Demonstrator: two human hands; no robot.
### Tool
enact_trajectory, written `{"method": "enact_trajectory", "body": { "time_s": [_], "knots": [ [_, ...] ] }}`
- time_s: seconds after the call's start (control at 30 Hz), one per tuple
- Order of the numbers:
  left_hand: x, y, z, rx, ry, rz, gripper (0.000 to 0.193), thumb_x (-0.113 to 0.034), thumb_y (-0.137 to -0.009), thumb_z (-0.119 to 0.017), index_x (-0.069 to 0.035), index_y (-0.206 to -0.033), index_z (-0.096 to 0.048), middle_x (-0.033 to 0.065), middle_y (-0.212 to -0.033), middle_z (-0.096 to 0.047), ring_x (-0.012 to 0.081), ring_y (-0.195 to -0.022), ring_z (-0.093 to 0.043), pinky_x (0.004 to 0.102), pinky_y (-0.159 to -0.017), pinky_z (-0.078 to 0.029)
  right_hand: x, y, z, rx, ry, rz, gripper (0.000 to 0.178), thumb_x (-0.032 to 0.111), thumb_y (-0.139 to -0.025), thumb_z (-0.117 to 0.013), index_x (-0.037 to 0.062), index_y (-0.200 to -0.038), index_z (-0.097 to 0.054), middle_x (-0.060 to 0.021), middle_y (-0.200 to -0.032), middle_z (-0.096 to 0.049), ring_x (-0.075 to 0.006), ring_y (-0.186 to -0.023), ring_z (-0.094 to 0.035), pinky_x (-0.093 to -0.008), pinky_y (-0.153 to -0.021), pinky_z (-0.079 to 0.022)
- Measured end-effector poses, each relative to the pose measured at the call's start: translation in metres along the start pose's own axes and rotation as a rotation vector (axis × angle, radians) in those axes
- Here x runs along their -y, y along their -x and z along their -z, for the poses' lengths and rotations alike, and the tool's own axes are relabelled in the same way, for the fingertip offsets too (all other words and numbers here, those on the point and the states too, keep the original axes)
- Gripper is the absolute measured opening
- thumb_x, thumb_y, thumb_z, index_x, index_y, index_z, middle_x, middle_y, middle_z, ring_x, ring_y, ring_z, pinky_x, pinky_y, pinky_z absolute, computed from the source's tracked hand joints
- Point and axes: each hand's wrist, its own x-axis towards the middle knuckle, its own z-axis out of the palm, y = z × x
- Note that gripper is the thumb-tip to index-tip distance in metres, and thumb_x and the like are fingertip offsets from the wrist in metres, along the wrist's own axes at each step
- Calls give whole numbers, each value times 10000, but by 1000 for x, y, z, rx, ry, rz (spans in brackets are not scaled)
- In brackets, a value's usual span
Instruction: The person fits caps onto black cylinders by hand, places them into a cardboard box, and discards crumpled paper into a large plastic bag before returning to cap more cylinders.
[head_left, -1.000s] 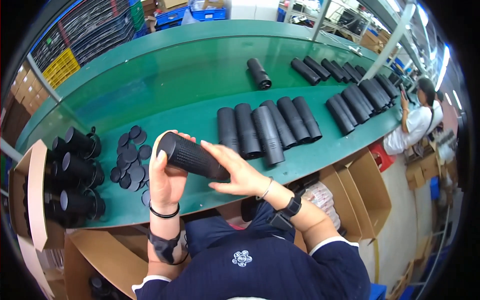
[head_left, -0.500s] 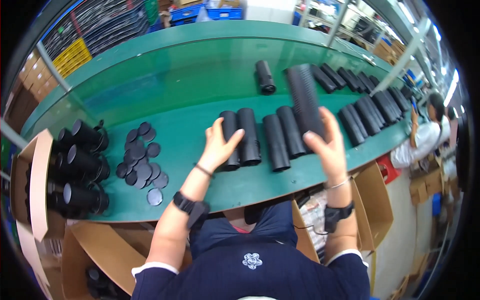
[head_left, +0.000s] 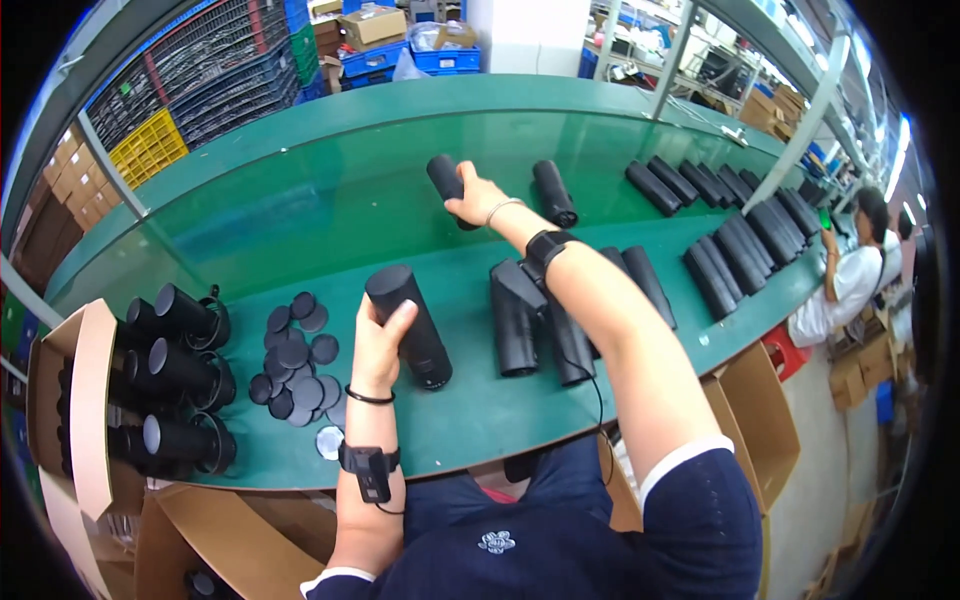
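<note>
My left hand (head_left: 376, 350) is wrapped round a black cylinder (head_left: 418, 335) with a flat closed top, which leans slightly over the bench. Farther forward, my right hand (head_left: 482, 196) grips a second black cylinder (head_left: 443, 176) at the green belt; its lower end is partly behind my fingers. To the right of that hand, another black cylinder (head_left: 553, 194) lies by itself. Under my right forearm are several more, among them one black cylinder (head_left: 514, 335), partly covered by the arm and its wrist strap. Loose black discs (head_left: 307, 392) are scattered left of my left hand.
Upright cardboard (head_left: 92, 400) borders black cylindrical parts (head_left: 180, 375) at the left end. Rows of black cylinders (head_left: 735, 255) line the right side. Open cartons (head_left: 750, 430) stand below the bench's front edge. A co-worker (head_left: 850, 270) sits at far right, beside a metal post (head_left: 815, 125).
My right hand has carried its cylinder leftward and forward to the belt. My left hand has moved left and down, now holding a cylinder away from the others. The view has shifted slightly.
</note>
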Motion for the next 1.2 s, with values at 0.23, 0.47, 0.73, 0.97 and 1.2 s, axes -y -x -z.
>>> {"method": "enact_trajectory", "body": {
  "time_s": [0.23, 0.47, 0.73, 0.97, 1.2],
  "knots": [
    [-8, -6, 1, 40, -105, -108, 615, -67, -738, -779, -3, -1268, -472, 53, -1127, -582, 148, -1028, -562, 297, -915, -449, -50, -44, -33, 160, 96, 345, 571, 357, -885, -596, 128, -1358, -374, -240, -1209, -563, -380, -1158, -530, -436, -978, -426],
    [-25, -1, 7, 25, -181, -190, 640, -27, -755, -740, -22, -1283, -378, 59, -1112, -540, 155, -1045, -537, 309, -913, -451, -133, -27, 59, -1, 519, -614, 942, 316, -709, -747, 136, -1451, -195, -258, -1216, -565, -381, -1160, -543, -469, -945, -459],
    [-23, 1, 7, 17, -424, -277, 646, -33, -687, -797, -31, -1250, -481, 60, -1172, -550, 159, -1090, -533, 302, -945, -430, -82, -39, -13, -63, 122, -62, 842, 275, -766, -693, 94, -1407, -177, -289, -1128, -596, -433, -1032, -595, -444, -896, -476],
    [-25, 7, 13, 183, -380, -276, 666, -83, -732, -766, -66, -1290, -404, 48, -1184, -488, 157, -1128, -493, 308, -953, -419, 15, 12, -9, -52, -37, 352, 299, 201, -932, -544, -14, -1135, -594, -142, -937, -669, -224, -846, -644, -331, -773, -507],
    [-20, 13, 3, 230, -639, -338, 636, -156, -717, -757, -75, -1252, -423, 80, -1204, -433, 214, -1124, -478, 349, -942, -428, 76, 171, 12, 308, -880, 233, 216, 155, -931, -589, 20, -1095, -624, -19, -953, -630, -96, -872, -576, -241, -743, -478]
  ]
}}
